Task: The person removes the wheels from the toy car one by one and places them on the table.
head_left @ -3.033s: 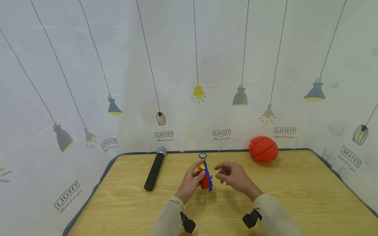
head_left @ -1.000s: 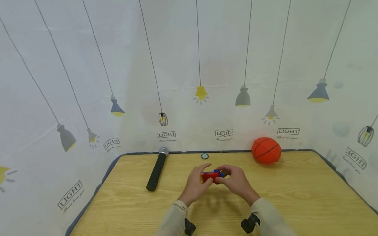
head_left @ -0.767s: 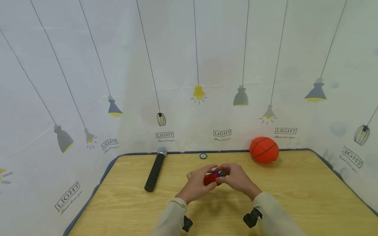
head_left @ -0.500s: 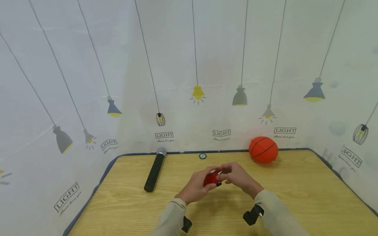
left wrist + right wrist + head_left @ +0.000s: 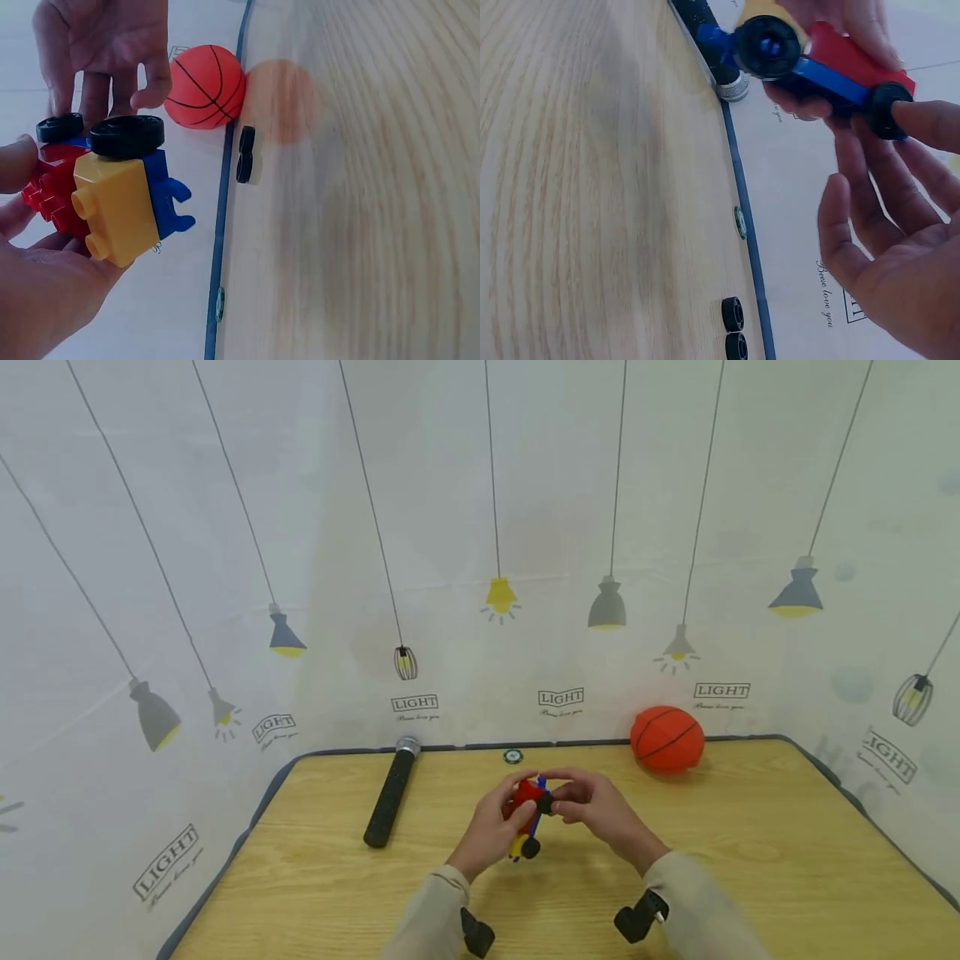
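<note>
The left hand (image 5: 489, 828) curls its fingers (image 5: 16, 161) round a small brick toy car (image 5: 525, 814), red and yellow blocks on a blue base with black wheels; the car lies in that palm, held above the desk (image 5: 750, 860) near its middle. The right hand (image 5: 596, 810) meets it from 3 o'clock: its fingertips (image 5: 919, 120) touch the black wheel (image 5: 883, 110) at the car's far end, the other fingers loosely spread and bent. In the left wrist view the car's second wheel (image 5: 127, 135) sits on top of the yellow block (image 5: 112, 206), with the right hand's fingers hanging just above it.

From the hands, at 12 o'clock a pair of loose black wheels (image 5: 244, 154) lies by the desk's far edge, where the head view shows only a small dark round thing. At 10 o'clock a black microphone (image 5: 390, 793) lies on the desk, its silver head toward the back edge. At 2 o'clock an orange basketball (image 5: 667, 740) rests against the white backdrop (image 5: 480, 527) printed with hanging lamps.
</note>
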### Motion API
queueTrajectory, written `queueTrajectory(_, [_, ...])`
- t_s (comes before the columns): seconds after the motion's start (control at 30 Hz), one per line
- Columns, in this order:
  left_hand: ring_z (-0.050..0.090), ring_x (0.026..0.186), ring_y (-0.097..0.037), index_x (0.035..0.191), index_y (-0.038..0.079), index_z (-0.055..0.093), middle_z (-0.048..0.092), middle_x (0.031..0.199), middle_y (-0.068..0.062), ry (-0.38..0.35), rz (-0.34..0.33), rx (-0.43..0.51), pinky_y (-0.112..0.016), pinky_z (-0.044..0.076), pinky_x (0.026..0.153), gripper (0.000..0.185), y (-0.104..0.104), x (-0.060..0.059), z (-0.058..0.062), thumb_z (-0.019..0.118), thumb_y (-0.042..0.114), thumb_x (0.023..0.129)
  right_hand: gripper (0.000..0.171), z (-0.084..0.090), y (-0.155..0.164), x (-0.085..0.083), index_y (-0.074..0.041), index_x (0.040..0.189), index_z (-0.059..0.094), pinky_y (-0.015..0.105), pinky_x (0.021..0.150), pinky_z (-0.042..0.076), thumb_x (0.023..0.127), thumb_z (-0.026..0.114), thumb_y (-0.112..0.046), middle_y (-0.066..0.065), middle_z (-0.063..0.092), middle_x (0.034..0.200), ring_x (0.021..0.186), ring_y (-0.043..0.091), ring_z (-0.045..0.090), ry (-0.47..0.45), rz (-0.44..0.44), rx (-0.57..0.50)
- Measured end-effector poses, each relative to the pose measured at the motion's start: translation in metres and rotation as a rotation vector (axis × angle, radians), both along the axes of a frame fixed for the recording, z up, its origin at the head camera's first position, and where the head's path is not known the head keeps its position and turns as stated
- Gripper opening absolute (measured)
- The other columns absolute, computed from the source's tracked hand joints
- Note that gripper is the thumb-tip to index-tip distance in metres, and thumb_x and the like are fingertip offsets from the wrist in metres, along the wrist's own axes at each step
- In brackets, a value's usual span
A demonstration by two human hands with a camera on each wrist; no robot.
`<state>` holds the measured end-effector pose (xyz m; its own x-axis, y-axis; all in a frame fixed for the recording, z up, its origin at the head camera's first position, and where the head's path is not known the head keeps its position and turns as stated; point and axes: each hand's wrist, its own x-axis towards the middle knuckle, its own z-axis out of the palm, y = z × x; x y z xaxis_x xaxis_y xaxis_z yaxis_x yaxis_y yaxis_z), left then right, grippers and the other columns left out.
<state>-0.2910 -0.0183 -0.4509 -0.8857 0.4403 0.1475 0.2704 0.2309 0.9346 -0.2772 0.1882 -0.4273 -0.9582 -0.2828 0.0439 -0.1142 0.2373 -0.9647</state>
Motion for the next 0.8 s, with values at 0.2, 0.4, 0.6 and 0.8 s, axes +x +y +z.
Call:
queueTrajectory(0.2, [0.065,0.118,-0.031,0.146,0.026,0.047,0.060,0.136,-0.017,-0.112,-0.004,0.142,-0.052,0.053,0.102,0.041,0.003,0.003,0.002,0.050,0.020,0.106,0.044,-0.007,-0.006,0.003,-0.009,0.139,0.057,0.024,0.079,0.056,0.096,0.065,-0.008,0.018,0.070,0.102,0.090,0.024,0.069,0.136,-0.065,0.005])
queueTrajectory(0.4, [0.062,0.119,-0.029,0.149,0.027,0.043,0.054,0.142,-0.018,-0.194,-0.042,0.257,-0.046,0.053,0.102,0.041,0.002,0.007,0.001,0.045,0.024,0.108,0.039,-0.010,-0.010,0.006,-0.011,0.133,0.062,0.023,0.078,0.056,0.095,0.068,-0.011,0.017,0.070,0.101,0.086,0.021,0.067,0.217,-0.081,0.027])
queueTrajectory(0.6, [0.059,0.119,-0.024,0.150,0.032,0.042,0.050,0.148,-0.015,-0.268,-0.087,0.330,-0.035,0.053,0.100,0.042,0.002,0.009,0.000,0.045,0.028,0.107,0.035,-0.009,-0.012,0.005,-0.011,0.128,0.066,0.022,0.078,0.056,0.093,0.071,-0.015,0.014,0.070,0.099,0.085,0.019,0.063,0.242,-0.063,0.062])
queueTrajectory(0.8, [0.056,0.117,-0.022,0.151,0.032,0.039,0.048,0.148,-0.014,-0.323,-0.145,0.384,-0.027,0.051,0.095,0.043,0.003,0.011,-0.003,0.043,0.029,0.108,0.034,-0.006,-0.010,0.006,-0.010,0.124,0.069,0.022,0.080,0.055,0.092,0.074,-0.019,0.011,0.072,0.102,0.087,0.021,0.063,0.237,-0.054,0.104])
